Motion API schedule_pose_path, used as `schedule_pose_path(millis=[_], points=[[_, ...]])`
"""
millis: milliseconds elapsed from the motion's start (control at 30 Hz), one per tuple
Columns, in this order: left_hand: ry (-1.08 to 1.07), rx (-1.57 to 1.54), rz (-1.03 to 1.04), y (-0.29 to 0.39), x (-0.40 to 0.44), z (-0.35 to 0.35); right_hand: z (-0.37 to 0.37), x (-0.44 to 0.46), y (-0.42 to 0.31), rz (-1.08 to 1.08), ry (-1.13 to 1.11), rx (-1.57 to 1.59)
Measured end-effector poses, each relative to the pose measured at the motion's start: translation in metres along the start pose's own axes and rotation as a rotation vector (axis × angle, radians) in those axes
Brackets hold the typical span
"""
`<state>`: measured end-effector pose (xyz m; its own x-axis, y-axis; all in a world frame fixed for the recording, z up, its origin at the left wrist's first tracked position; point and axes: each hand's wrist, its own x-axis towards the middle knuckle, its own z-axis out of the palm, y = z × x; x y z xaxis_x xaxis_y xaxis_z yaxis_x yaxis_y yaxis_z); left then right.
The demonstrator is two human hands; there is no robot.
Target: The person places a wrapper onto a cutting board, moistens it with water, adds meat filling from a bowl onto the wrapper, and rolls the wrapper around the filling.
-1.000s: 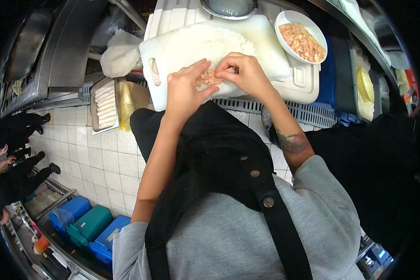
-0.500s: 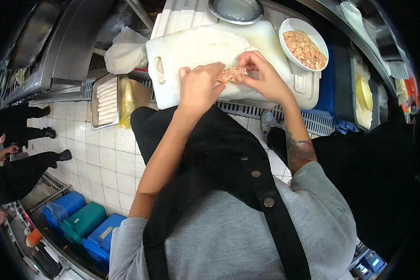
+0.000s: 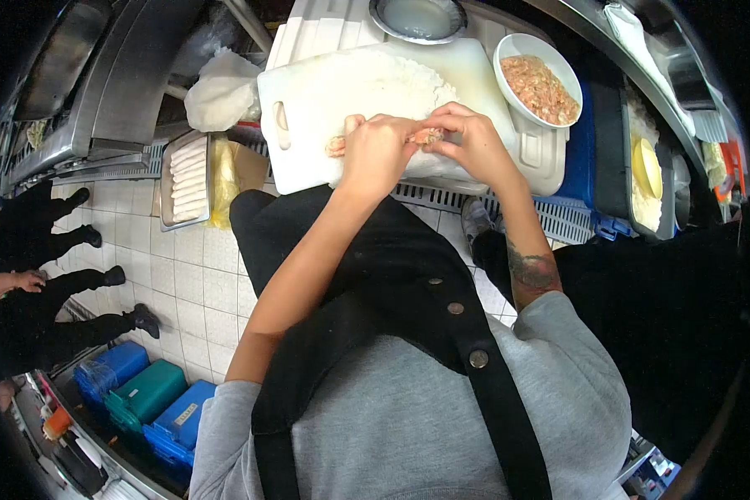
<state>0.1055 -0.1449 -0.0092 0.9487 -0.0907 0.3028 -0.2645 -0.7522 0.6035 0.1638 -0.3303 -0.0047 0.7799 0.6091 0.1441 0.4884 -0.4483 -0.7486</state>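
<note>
Both of my hands are over a white cutting board (image 3: pixel 477 71) with a round white sheet (image 3: pixel 367 79) on it. My left hand (image 3: pixel 379 150) is closed over a strip of pinkish filling (image 3: pixel 335 147), whose left end shows beyond the hand. At the strip's right end my right hand (image 3: pixel 472 142) pinches the filling between thumb and fingers. The fingertips of both hands nearly meet. A white bowl of the same filling (image 3: pixel 542 87) stands at the board's right, and a dark-rimmed bowl of cloudy liquid (image 3: pixel 418 18) is behind the board.
A metal tray (image 3: pixel 167 187) of white rolls lies at the left, beside a yellow bag (image 3: pixel 223 183). A white plastic bag (image 3: pixel 219 92) sits above it. Blue and green bins (image 3: pixel 147 392) stand lower left. Other people's legs (image 3: pixel 83 292) show at the far left.
The filling has become a longer strip along the near side of the sheet. My left hand has moved right over it, closer to my right hand. People at the far left have shifted.
</note>
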Motion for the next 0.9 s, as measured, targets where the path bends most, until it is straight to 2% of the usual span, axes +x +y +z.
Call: schedule_pose_path(millis=[200,333,400,500,600,700,800,900], points=[[-0.043,0.048,-0.021,-0.002,0.002,0.003,-0.002,-0.003,-0.003,0.074,0.004,-0.039],[-0.064,0.139,-0.018,-0.027,-0.014,-0.035,-0.012,-0.009,-0.024,0.034,0.092,0.018],[-0.060,0.089,-0.011,-0.043,-0.022,-0.057,-0.014,-0.006,-0.021,0.000,0.113,0.060],[-0.047,-0.201,-0.119,-0.062,-0.029,-0.062,-0.006,-0.003,-0.004,0.125,0.073,0.034],[-0.021,-0.225,-0.075,-0.062,-0.034,-0.065,-0.004,-0.001,0.004,0.183,0.073,0.094],[0.089,-0.387,-0.162,-0.065,-0.038,-0.063,-0.009,0.000,0.013,0.200,0.077,0.283],[0.053,-0.369,-0.187,-0.067,-0.038,-0.065,-0.016,-0.002,0.001,0.294,0.107,0.291],[0.046,-0.298,-0.227,-0.065,-0.036,-0.062,-0.009,-0.003,0.007,0.237,0.073,0.122]])
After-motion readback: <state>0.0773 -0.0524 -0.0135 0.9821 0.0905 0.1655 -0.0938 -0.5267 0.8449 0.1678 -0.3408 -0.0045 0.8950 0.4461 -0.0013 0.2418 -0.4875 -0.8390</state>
